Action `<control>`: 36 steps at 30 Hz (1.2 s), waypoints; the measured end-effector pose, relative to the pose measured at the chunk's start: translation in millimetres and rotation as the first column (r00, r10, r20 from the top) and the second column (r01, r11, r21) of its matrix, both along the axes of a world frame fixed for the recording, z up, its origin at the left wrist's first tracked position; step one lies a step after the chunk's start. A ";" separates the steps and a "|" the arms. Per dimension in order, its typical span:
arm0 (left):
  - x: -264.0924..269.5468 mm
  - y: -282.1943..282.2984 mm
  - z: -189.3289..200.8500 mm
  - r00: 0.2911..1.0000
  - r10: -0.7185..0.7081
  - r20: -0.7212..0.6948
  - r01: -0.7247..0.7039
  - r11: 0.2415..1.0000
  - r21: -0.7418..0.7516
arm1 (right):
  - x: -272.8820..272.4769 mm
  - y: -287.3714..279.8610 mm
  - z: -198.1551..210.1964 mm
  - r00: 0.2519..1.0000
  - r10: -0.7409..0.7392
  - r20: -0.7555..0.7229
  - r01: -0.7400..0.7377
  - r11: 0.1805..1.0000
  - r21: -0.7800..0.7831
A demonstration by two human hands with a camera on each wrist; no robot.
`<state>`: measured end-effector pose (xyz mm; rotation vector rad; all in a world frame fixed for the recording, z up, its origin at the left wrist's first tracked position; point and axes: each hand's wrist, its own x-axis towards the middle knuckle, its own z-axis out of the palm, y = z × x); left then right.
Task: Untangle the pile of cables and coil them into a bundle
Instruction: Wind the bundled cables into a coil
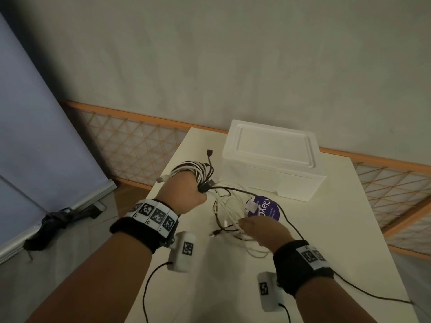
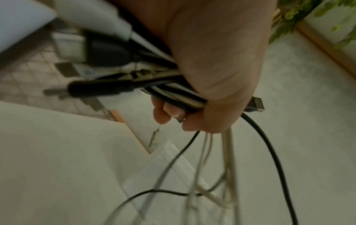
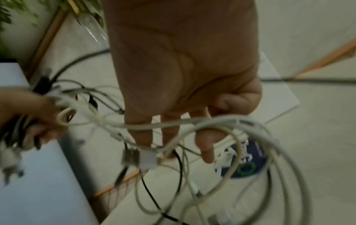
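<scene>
right hand (image 1: 263, 231) nearest, in front of styrofoam box (image 1: 272, 164): fingers loosely straight, threaded through loose white cable loops (image 1: 227, 207) over tabletop (image 1: 338, 217). left hand (image 1: 184, 194), left of box: fist clamped round black-and-white cable bundle (image 1: 194, 170).
</scene>
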<state>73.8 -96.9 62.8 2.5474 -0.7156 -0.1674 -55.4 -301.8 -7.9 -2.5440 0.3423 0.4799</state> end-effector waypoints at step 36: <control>2.6 21.4 33.6 0.992 0.041 0.119 -0.043 0.999 0.012 | -13.0 7.7 25.7 0.976 0.014 0.216 -0.044 0.990 0.136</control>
